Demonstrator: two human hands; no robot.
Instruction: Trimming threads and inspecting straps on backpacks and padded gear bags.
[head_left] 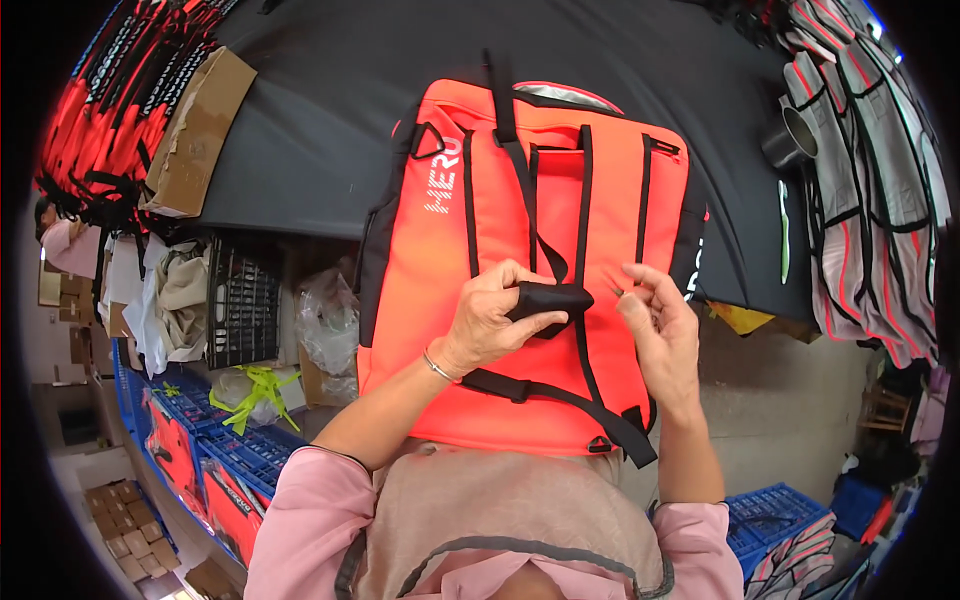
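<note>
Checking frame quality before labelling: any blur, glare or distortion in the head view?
Head view: strong fisheye bending with a black vignette at the rim; even light, no glare on the orange backpack; left hand and right hand sharp, no motion blur.

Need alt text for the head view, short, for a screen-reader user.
A person's left hand grips a folded black strap on the back of a bright orange backpack, while the right hand pinches at the fabric beside it. The backpack lies half on a black table, with blue crates on the floor below.
</note>
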